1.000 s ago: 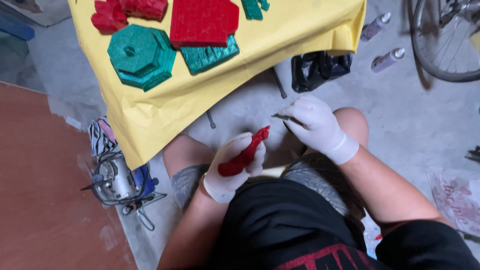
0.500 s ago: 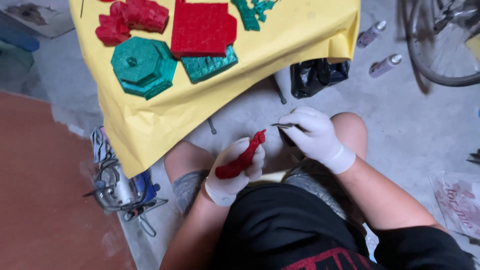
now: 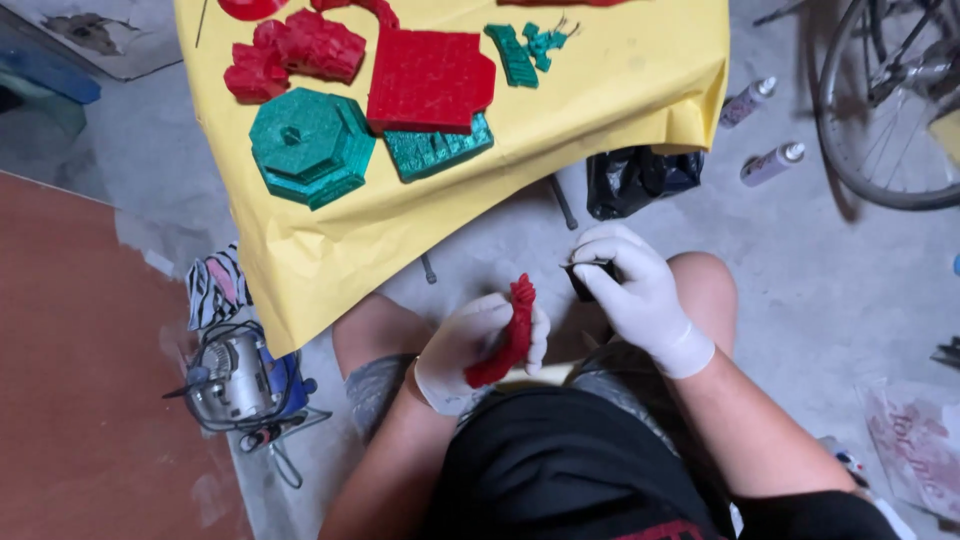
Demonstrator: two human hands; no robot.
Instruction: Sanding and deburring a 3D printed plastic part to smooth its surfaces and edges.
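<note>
Both my hands wear white gloves and hover above my knees. My left hand [image 3: 470, 350] grips a long, curved red textured piece [image 3: 508, 335], held upright. My right hand [image 3: 635, 290] is closed on a small dark tool [image 3: 590, 272] whose tip points left, a short gap from the top of the red piece. In front of me a yellow sheet [image 3: 600, 100] carries a red square slab [image 3: 430, 78], a green octagonal piece [image 3: 310, 145], a green flat piece [image 3: 435, 150] and more red pieces [image 3: 295, 50].
A power tool with a cord [image 3: 235, 385] lies on the concrete floor at my left, by a striped cloth [image 3: 215, 285]. A black bag [image 3: 635, 180] sits beyond my right knee, two small bottles [image 3: 760, 135] and a bicycle wheel [image 3: 880, 110] farther right. A brown board [image 3: 80, 380] lies far left.
My right hand has pulled slightly away from the red piece, leaving a small gap. The camera view has shifted a little, so the yellow sheet sits higher in the frame.
</note>
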